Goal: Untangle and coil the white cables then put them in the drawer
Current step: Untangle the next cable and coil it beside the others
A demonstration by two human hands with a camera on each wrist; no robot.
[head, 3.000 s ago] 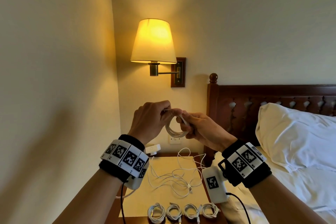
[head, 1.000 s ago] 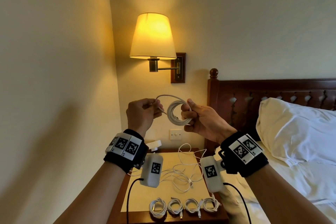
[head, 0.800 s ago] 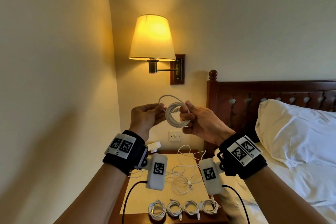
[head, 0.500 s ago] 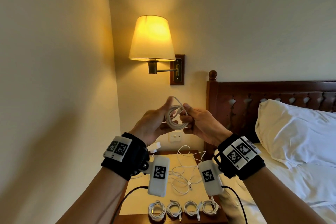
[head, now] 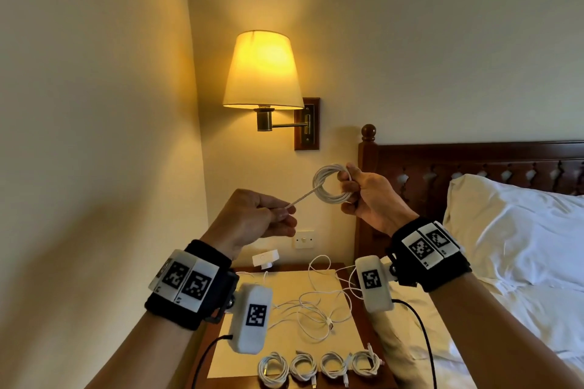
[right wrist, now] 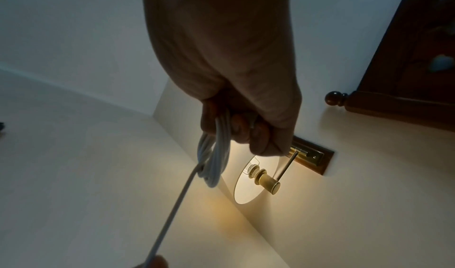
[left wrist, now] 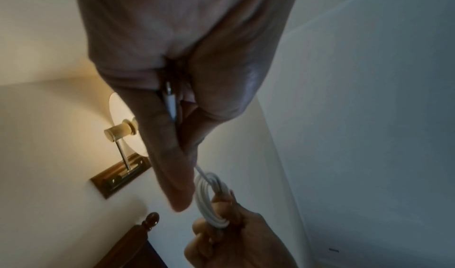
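A white cable wound into a small coil (head: 328, 186) hangs in the air in front of the wall, gripped on its right side by my right hand (head: 357, 196). Its free end (head: 79, 202) runs taut down-left into my left hand (head: 271, 218), which pinches the plug between thumb and fingers. The left wrist view shows the plug (left wrist: 169, 101) inside that pinch and the coil (left wrist: 211, 198) beyond. In the right wrist view the coil (right wrist: 214, 155) hangs from my curled fingers. Loose tangled white cables (head: 316, 303) lie on the nightstand (head: 363, 354) below. Several coiled cables (head: 319, 368) line its front edge.
A lit wall lamp (head: 262, 73) hangs above my hands. A dark wooden headboard (head: 474, 164) and a bed with a white pillow (head: 512, 230) stand to the right. A white adapter (head: 265, 259) sits at the nightstand's back, below a wall switch (head: 305, 239). No drawer shows.
My hands have moved apart: the left hand has drawn the cable's end down and to the left, pulling it taut, while the right hand keeps hold of the coil.
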